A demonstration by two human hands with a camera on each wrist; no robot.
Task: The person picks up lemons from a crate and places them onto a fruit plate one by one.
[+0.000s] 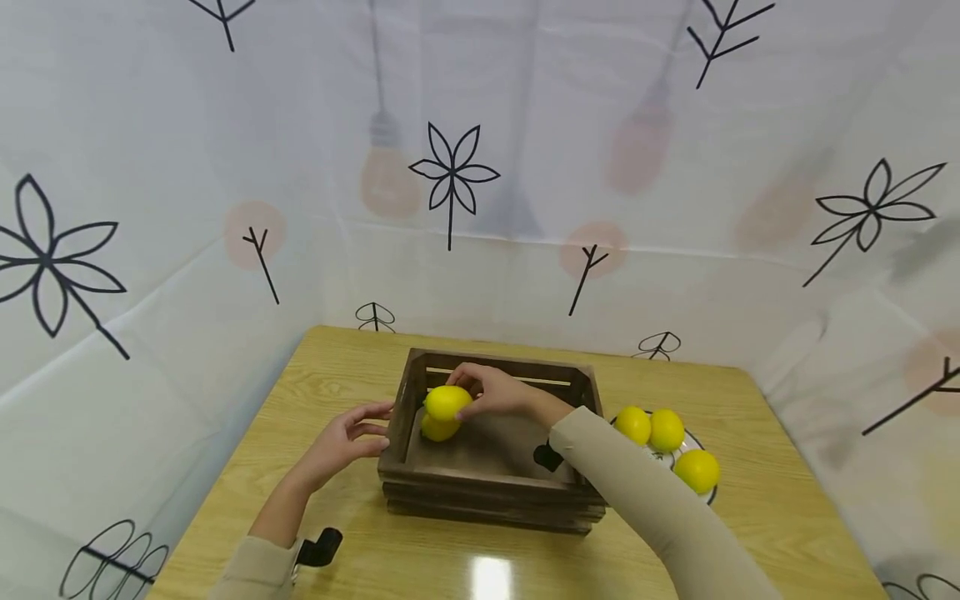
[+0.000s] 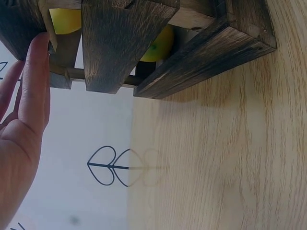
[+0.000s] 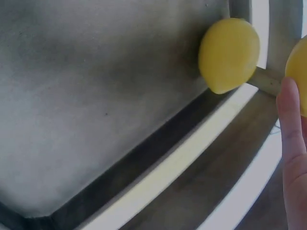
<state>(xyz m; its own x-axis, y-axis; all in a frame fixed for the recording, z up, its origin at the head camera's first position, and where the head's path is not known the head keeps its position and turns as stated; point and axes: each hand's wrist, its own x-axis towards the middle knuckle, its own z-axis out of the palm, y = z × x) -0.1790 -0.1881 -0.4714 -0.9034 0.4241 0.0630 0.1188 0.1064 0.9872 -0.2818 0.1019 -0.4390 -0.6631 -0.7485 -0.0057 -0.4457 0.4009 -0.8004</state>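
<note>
Inside a dark wooden crate [image 1: 495, 490], my right hand [image 1: 495, 392] holds a yellow lemon [image 1: 448, 402] between thumb and fingers. Directly beneath it, a second lemon [image 1: 438, 429] lies in the crate's left end. The right wrist view shows the held lemon [image 3: 298, 72] at the right edge, apart from the lying lemon [image 3: 229, 55]. My left hand [image 1: 341, 446] is at the crate's left end wall, its fingers extended. In the left wrist view those fingers [image 2: 34, 81] touch a slat, and both lemons show through the gaps.
Right of the crate, a patterned plate [image 1: 662, 457] bears three lemons [image 1: 697, 472], partly hidden by my right sleeve. Crate and plate stand on a wood-grain table [image 1: 352, 358]. A white printed cloth [image 1: 510, 275] hangs behind and at both sides.
</note>
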